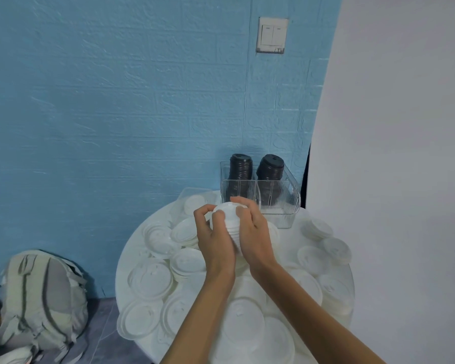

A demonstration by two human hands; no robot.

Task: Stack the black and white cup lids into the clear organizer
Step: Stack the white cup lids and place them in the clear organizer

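A stack of white cup lids (227, 220) is held above the round white table (286, 233), gripped from both sides. My left hand (213, 232) curls round its left edge, and my right hand (252, 229) wraps its right side. Just behind my hands stands the clear organizer (279, 198) at the table's far edge. Two stacks of black lids (269, 168) lean in its rear compartments. Its front compartments look see-through with no lids that I can make out. Several loose white lids (150, 279) cover the table.
A blue textured wall rises behind the table, with a light switch (272, 35) high up. A white wall panel stands on the right. A grey backpack (42, 298) sits on the floor at the lower left. A clear tray (192, 191) lies left of the organizer.
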